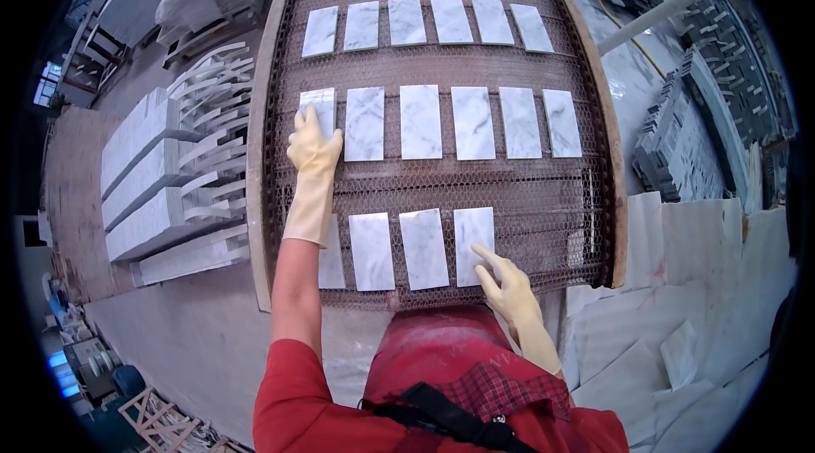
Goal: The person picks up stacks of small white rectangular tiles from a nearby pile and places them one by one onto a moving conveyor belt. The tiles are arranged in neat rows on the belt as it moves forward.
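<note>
Mesh conveyor belt (543, 236) in a stone workshop, bearing crosswise rows of marbled tiles. The nearest row's rightmost tile (471, 228) lies just left of the person's right hand (509, 290), its long axis running along the belt, away from the body; the right hand is the nearer of the two. Gloved forefinger and thumb are slightly parted over the tile's lower right side, holding nothing clearly; firm contact cannot be told. In the next row, the left hand (314, 147) spreads over the lower part of the leftmost tile (321, 98), thumb by its right edge; whether it grips or merely rests cannot be told. Outward: a wooden side rail (607, 139) at right, pale sheets (654, 249) beyond, and stacked white blocks (144, 156) at left.
</note>
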A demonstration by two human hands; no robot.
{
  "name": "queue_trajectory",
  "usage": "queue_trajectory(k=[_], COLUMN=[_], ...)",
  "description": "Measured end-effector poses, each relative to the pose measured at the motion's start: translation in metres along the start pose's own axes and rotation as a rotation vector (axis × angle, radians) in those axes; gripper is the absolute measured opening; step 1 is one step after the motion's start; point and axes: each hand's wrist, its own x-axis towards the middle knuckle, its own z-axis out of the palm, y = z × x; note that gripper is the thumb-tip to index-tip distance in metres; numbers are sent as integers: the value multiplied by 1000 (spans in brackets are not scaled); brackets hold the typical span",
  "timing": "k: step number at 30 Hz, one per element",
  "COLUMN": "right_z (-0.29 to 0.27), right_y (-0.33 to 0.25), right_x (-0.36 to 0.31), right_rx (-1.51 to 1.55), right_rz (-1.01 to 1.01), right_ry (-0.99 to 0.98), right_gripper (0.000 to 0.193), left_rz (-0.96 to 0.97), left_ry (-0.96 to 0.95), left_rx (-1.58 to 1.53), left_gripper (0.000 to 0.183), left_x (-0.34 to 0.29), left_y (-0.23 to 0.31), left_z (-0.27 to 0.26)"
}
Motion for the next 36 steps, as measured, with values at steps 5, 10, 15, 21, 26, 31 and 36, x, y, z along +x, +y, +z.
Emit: queue_trajectory(k=[5,10,15,21,26,31,36], right_z=[-9,-9,-17,-20,-24,-42,-55], right_y=[-21,-16,-24,-31,-9,35,82], right_x=[4,-1,-9,-13,-26,-26,13], right_rx=[30,26,209,660,743,737,580], right_rz=[6,-46,1,178,266,334,227], right_ry=[-79,-116,-200,-357,-122,34,108], right_gripper=[43,43,42,49,45,41,48], left_rz=[47,-105,-45,132,602,692,559], left_ry=[-51,73,89,-339,-137,-250,151], left_rx=[-168,-689,-886,-987,-723,-727,-335], left_gripper=[89,85,84,85,81,68,62], left_x=[14,22,-61,-241,-346,-362,-346], left_y=[-24,-59,-32,68,122,139,107], left_z=[-9,-21,-43,-68,-32,-46,-8])
